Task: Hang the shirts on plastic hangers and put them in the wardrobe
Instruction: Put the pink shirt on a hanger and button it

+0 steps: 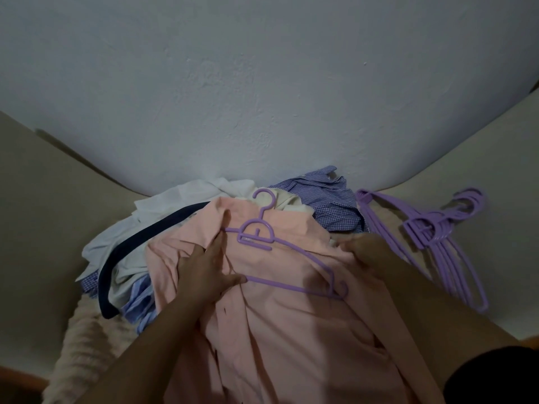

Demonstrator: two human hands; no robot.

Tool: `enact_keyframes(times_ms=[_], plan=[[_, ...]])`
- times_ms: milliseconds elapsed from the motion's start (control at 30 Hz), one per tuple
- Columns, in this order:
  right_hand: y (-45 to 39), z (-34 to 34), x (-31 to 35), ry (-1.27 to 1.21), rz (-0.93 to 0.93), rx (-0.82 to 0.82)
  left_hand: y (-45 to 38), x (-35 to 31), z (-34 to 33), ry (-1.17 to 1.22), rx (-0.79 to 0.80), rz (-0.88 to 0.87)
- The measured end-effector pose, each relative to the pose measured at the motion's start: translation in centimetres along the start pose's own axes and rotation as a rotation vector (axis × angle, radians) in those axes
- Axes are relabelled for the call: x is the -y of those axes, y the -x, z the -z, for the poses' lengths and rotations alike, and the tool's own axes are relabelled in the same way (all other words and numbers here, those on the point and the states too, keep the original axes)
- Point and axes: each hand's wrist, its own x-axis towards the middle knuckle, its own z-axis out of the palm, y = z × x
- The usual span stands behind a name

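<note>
A pink shirt [280, 316] lies spread over a heap of clothes, its cloth running from the middle of the view down to the lower edge; on top of it rests a purple plastic hanger [256, 233], hook pointing away toward the wall [262, 83], one shoulder arm slanting down to the right and ending in a small notch.

The left hand [204, 272] lies on the pink shirt just left of the hanger, fingers fairly straight and spread, fingertips reaching up beside the hanger's neck, thumb stretched out to the right and touching the end of the lower bar; it presses flat rather than curling round anything. The right hand [367, 252] sits at the shirt's right edge, fingers bent into the cloth there; it seems to hold a fold of the pink shirt, though the grip is dim and partly hidden, so I cannot tell for sure.

Behind the pink shirt, a white shirt [186, 199] is crumpled at the left, with a dark navy band [134, 252] curving across it; a blue checked shirt [326, 199] is bunched at the right, against the wall; a striped blue garment [140, 298] peeps out at the lower left of the heap.

To the right, apart from the heap, a stack of purple hangers [437, 237] lies on the pale beige surface [481, 176], hooks toward the wall.
</note>
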Motion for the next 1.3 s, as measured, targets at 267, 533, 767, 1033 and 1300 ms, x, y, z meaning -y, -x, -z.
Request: enact_keyframes(times_ms=[267,533,767,1033,1300], plan=[[2.8,0.7,6.0,-0.344,0.135,-0.061,0.1,-1.4,0.1,-0.011,-0.019,0.051],[7.4,-6.8,5.3,-0.854,-0.135,0.372,-1.5,-5.8,-1.4,0.140,-0.070,0.102],[8.0,-8.3,-1.3,-1.007,-0.271,0.312,5.5,-6.4,-2.2,0.747,-0.252,0.100],[8.9,-9.6,-1.8,-1.147,-0.176,0.367,8.7,-8.0,-3.3,1.132,-0.164,0.381],[9.3,-10.4,-1.1,-1.102,-0.257,0.356,5.2,-8.2,-3.5,1.529,-0.196,0.700]])
